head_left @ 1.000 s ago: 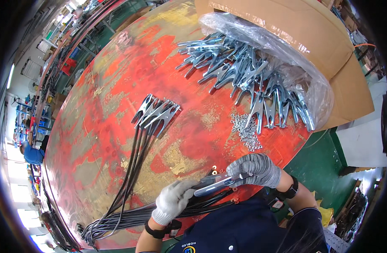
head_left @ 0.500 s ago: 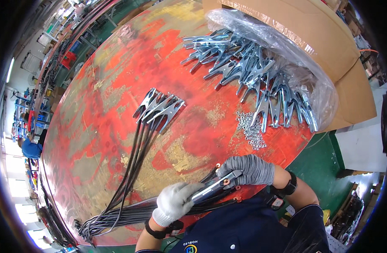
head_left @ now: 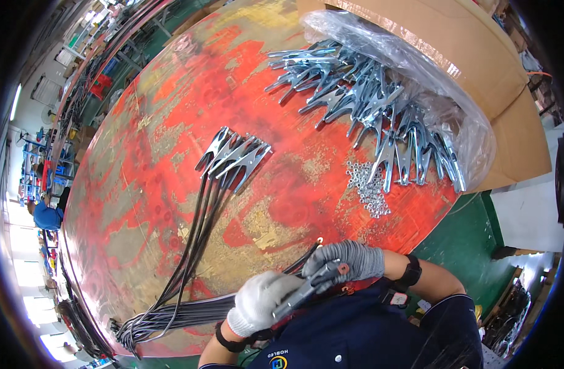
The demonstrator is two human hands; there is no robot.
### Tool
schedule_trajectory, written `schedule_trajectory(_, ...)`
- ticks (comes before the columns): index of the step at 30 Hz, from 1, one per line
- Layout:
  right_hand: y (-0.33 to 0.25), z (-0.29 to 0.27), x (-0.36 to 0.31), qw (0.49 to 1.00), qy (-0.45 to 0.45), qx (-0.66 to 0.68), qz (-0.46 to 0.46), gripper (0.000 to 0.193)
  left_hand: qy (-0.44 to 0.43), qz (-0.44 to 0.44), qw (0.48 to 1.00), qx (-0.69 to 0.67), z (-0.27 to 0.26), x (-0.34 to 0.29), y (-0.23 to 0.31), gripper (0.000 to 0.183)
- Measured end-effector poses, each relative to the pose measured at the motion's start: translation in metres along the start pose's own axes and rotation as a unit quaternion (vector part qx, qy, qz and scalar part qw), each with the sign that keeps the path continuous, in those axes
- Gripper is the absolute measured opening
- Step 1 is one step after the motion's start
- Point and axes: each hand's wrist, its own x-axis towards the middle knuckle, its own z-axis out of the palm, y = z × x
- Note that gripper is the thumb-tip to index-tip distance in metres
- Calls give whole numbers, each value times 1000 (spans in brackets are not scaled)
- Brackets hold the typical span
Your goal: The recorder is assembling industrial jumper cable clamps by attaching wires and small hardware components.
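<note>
At the near edge of the surface [head_left: 150,157], a clamp [head_left: 300,295] is held between both hands, in front of the dark shirt [head_left: 374,329]. Its lower left end is grasped by the left hand [head_left: 265,300], in a white glove, and its upper right end is gripped by the curled fingers of the right hand [head_left: 346,261], in a grey one. Compared with half a second ago, the clamp has been drawn closer to the body and tilted more steeply, and its broad side is less exposed to view. A copper piece [head_left: 343,269] is now seen beside the right fingers; whether it is joined to the clamp cannot be told. By this shift, the clamp seems to be turned for fine handling, with no release by either hand. Beneath the hands, a bundle of cables [head_left: 183,312] is laid along the near edge, and one copper ring [head_left: 320,240] is shown just beyond the right glove. Near the middle of the surface, a group of clamps [head_left: 233,161] is set with cables running from it toward the near left corner. Toward the right edge, loose nuts [head_left: 369,194] are scattered beside a clamp pile [head_left: 362,101], which is backed by a plastic bag [head_left: 472,132] and a box [head_left: 479,74].
</note>
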Motion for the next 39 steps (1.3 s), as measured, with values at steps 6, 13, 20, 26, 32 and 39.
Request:
schedule_trajectory(6,-6,-16,-6,995,83,37,-27,33,31,-86,995,48,-10,-7,-17,29)
schedule_trajectory(13,-7,-23,-14,988,75,99,87,36,-19,-147,989,-12,-1,-5,-12,40)
schedule_trajectory(20,3,-27,-11,990,60,122,47,39,-20,-128,990,-60,4,-2,-16,35)
schedule_trajectory(26,5,-30,-9,989,48,129,59,39,-27,-138,985,-102,9,0,-19,35)
schedule_trajectory(32,0,-26,-8,983,44,135,113,37,-65,-146,984,-78,6,-2,-21,43)
schedule_trajectory(39,-10,-18,-9,986,99,95,95,38,-45,-106,993,23,6,-4,-20,45)
